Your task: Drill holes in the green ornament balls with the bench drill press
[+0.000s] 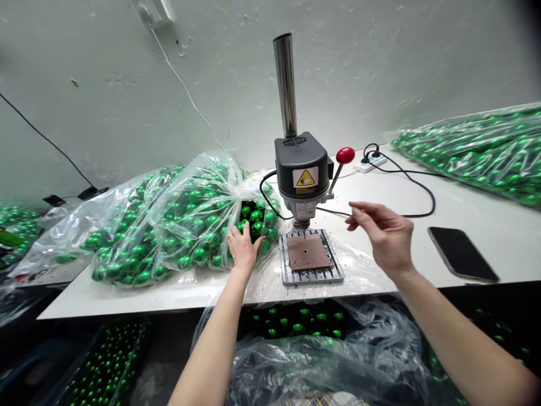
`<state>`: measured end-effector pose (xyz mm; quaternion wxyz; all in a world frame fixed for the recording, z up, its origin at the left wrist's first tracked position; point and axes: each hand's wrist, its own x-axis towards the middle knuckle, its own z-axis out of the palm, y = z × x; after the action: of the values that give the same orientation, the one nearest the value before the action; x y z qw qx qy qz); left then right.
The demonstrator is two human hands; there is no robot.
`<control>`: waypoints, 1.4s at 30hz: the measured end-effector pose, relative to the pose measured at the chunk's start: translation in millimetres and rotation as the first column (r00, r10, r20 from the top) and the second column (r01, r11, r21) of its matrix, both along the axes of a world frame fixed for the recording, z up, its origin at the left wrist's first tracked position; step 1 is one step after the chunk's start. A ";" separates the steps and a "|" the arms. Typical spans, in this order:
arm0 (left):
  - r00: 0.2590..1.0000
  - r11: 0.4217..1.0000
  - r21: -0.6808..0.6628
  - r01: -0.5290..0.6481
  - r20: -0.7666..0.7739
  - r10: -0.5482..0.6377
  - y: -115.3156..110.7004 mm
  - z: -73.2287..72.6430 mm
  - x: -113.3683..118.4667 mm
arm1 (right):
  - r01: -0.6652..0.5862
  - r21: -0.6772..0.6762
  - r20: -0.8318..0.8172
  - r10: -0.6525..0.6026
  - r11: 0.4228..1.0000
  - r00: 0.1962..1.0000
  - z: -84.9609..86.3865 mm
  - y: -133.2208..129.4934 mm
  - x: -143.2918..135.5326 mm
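My left hand [244, 246], fingers spread, rests at the torn opening of a clear plastic bag [198, 214] full of shiny green balls [256, 216]. A small drill press [302, 169] with a red-knobbed lever [345, 155] stands to the right of that hand. On its slotted metal base [313, 276] lies a brown square plate [308, 252] with a hole and dark specks. My right hand [384, 234] is raised right of the press, below the lever, thumb and fingertips brought together; whatever may be between them is too small to make out.
A black phone [462, 254] lies on the white table [524, 242] at the right. Behind are a power strip [372, 163] with black cables and another bag of green balls [486, 152]. Below the front edge, an open plastic bag [329, 361] holds more balls.
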<state>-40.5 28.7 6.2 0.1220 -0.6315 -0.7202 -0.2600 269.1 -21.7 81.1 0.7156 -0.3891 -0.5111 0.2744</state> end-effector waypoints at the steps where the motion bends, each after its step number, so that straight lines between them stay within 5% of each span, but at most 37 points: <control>1: 1.000 1.000 -0.022 0.000 0.002 0.000 7.2 0.6 1.2 | -0.004 -0.031 0.002 0.004 1.000 1.000 -7.0 -3.3 -2.5; 9: 0.998 0.998 -0.024 0.055 -0.015 -0.056 22.1 2.7 6.2 | -0.104 -0.197 0.028 0.112 0.975 0.993 -53.3 -30.4 -22.1; 18: 0.928 0.922 -0.102 0.372 0.018 -0.373 25.3 -1.2 13.1 | -0.305 -0.270 0.073 0.335 0.913 0.939 -71.8 -41.9 -84.1; 25: 0.844 0.915 0.163 0.370 0.353 -0.404 6.7 11.7 5.7 | -0.337 -0.272 0.113 0.378 0.901 0.919 -79.1 -39.9 -92.4; 28: 0.680 0.901 0.231 0.366 0.595 -0.429 -18.8 22.1 14.9 | -0.308 -0.249 0.130 0.347 0.918 0.929 -76.7 -36.8 -92.9; 34: 0.157 0.813 0.226 0.537 0.920 -0.360 -81.2 34.3 47.2 | -0.318 -0.159 0.202 0.346 0.935 0.916 -65.4 -40.5 -93.8; 42: -0.219 0.796 0.250 0.552 0.964 -0.151 -117.0 30.2 66.7 | -0.435 -0.150 0.082 0.449 0.888 0.890 -73.7 -58.0 -85.4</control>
<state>26.1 -88.2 36.4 -0.6102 -0.4208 -0.3813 -0.5525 183.7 -79.7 7.5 0.5773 -0.3224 -0.6078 0.4398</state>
